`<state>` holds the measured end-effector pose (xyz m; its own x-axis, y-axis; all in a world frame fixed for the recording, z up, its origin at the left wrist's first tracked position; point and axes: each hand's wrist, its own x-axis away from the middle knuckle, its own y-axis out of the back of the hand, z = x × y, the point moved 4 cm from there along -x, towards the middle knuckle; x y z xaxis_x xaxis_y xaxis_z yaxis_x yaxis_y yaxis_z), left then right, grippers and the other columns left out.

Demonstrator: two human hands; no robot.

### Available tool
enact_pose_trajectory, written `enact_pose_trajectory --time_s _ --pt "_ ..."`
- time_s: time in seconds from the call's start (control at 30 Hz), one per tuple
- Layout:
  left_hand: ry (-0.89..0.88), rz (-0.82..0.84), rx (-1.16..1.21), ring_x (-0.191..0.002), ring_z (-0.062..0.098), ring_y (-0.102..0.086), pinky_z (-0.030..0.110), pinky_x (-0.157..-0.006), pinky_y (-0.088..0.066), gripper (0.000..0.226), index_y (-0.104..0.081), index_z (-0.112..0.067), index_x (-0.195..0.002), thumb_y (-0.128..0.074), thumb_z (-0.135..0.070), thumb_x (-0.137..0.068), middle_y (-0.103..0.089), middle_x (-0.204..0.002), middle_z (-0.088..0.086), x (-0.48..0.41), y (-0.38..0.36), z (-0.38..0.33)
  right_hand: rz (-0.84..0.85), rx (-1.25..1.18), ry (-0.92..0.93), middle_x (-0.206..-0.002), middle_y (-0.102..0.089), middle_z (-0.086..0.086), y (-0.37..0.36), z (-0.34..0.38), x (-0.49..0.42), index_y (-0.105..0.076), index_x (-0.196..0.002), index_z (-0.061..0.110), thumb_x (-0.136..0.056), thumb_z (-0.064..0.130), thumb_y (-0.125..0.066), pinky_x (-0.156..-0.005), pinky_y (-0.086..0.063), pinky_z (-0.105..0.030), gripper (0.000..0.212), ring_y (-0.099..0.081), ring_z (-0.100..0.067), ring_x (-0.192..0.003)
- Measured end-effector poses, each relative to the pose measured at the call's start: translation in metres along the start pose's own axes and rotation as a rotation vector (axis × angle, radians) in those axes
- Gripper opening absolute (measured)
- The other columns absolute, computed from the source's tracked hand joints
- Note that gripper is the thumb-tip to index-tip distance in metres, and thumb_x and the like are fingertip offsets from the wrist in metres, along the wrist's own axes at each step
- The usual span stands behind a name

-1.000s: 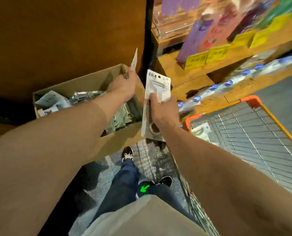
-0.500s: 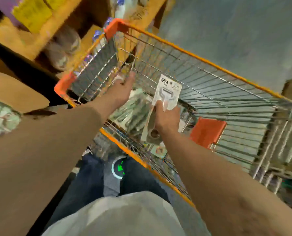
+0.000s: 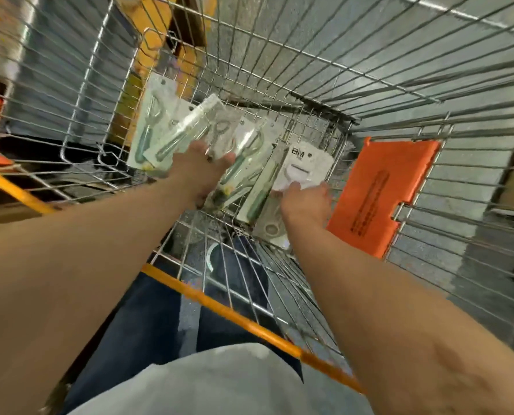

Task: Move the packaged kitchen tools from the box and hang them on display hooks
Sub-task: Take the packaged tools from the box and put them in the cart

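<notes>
Fingers (image 3: pixel 322 188) of the right hand (image 3: pixel 306 206) curl round the lower part of a white carded package (image 3: pixel 305 167), thumb pressed on its face. Card reads "BM" in black at the top corner; smaller print too blurred to read. Its long axis runs away from the person, hang-hole end farthest and tilted up, lower end hidden behind the wrist.

Left hand (image 3: pixel 200 172) lies on a pile of blister-packed peelers (image 3: pixel 172 136) in the wire shopping cart (image 3: pixel 369 70). Cannot tell whether its fingers grip one or only rest there. Peelers have green handles and overlap on the cart floor. Most point handle-end toward the person and card tops away, fanned slightly left.

Orange plastic flap (image 3: pixel 381 193) stands just right of the right hand; its dark printed lines are illegible.
</notes>
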<state>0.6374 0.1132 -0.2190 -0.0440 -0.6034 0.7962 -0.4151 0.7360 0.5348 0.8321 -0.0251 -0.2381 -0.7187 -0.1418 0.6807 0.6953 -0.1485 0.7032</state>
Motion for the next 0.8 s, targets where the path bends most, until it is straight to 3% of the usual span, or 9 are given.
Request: enact_pose_trajectory --time_s 0.07,0.13,0.23,0.37,0.53,0.6,0.67,0.8 --pt "0.024 -0.035 -0.064 -0.140 0.045 -0.045 0.051 -0.113 -0.040 0.093 -0.031 -0.014 -0.157 -0.058 -0.074 -0.091 -0.043 -0.155 0.025 -0.002 0.006 0.003 0.076 -0.073 0.033 -0.148 -0.052 -0.017 -0.010 0.020 0.011 -0.034 -0.155 0.012 -0.104 0.032 -0.049 -0.105 -0.044 -0.042 0.057 -0.051 -0.037 -0.133" --pt "0.026 -0.018 -0.158 -0.143 0.044 -0.041 0.054 -0.116 -0.039 0.098 -0.032 -0.011 -0.157 -0.063 -0.074 -0.088 -0.043 -0.157 0.022 -0.001 0.017 0.006 0.174 -0.102 0.115 -0.139 -0.060 -0.011 -0.018 0.043 0.029 -0.040 -0.153 0.016 -0.105 0.031 -0.046 -0.094 -0.045 -0.032 0.050 -0.062 -0.030 -0.115" --pt "0.031 0.009 -0.220 -0.142 0.044 -0.043 0.056 -0.114 -0.042 0.113 -0.025 -0.015 -0.161 -0.070 -0.077 -0.079 -0.039 -0.159 0.022 0.015 0.049 0.012 0.265 -0.079 0.214 -0.123 -0.067 -0.010 -0.016 0.082 0.068 -0.058 -0.135 0.010 -0.107 0.024 -0.045 -0.076 -0.041 -0.022 0.034 -0.060 -0.020 -0.089" --pt "-0.104 -0.165 -0.017 -0.130 0.032 -0.056 0.037 -0.105 -0.046 0.067 -0.048 -0.016 -0.149 -0.065 -0.054 -0.096 -0.056 -0.145 0.013 0.061 0.122 0.010 0.279 -0.012 0.409 -0.111 -0.065 -0.004 -0.001 0.135 0.135 -0.066 -0.121 0.012 -0.106 0.027 -0.048 -0.089 -0.045 -0.029 0.027 -0.059 -0.023 -0.102" --pt "-0.219 -0.465 0.190 -0.098 0.014 -0.065 0.010 -0.080 -0.038 0.024 -0.070 -0.019 -0.109 -0.061 -0.039 -0.099 -0.072 -0.099 -0.003 0.129 0.233 0.053 0.260 0.045 0.708 -0.094 -0.068 -0.006 -0.010 0.209 0.245 -0.069 -0.106 0.013 -0.101 0.034 -0.048 -0.067 -0.039 -0.022 0.030 -0.061 -0.027 -0.087" --pt "-0.173 -0.634 0.266 -0.097 0.021 -0.066 0.023 -0.080 -0.042 0.025 -0.069 -0.013 -0.104 -0.056 -0.034 -0.100 -0.074 -0.096 0.001 0.152 0.276 0.094 0.289 0.046 0.811 -0.093 -0.072 -0.007 -0.031 0.236 0.299 -0.069 -0.097 0.015 -0.096 0.040 -0.047 -0.067 -0.042 -0.025 0.033 -0.063 -0.029 -0.085" --pt "-0.088 -0.720 0.315 -0.097 0.025 -0.065 0.033 -0.077 -0.042 0.025 -0.067 -0.013 -0.104 -0.055 -0.035 -0.101 -0.072 -0.094 0.001 0.168 0.307 0.148 0.318 0.033 0.926 -0.096 -0.073 -0.010 -0.061 0.254 0.355 -0.069 -0.098 0.015 -0.095 0.041 -0.050 -0.077 -0.046 -0.033 0.032 -0.065 -0.032 -0.093" --pt "0.109 -0.663 0.411 -0.094 0.023 -0.059 0.032 -0.078 -0.041 0.012 -0.057 -0.022 -0.098 -0.054 -0.033 -0.102 -0.066 -0.099 0.002 0.181 0.323 0.280 0.418 0.114 1.092 -0.097 -0.067 0.000 -0.143 0.258 0.454 -0.057 -0.103 0.022 -0.102 0.032 -0.052 -0.073 -0.031 -0.027 0.011 -0.059 -0.024 -0.092"
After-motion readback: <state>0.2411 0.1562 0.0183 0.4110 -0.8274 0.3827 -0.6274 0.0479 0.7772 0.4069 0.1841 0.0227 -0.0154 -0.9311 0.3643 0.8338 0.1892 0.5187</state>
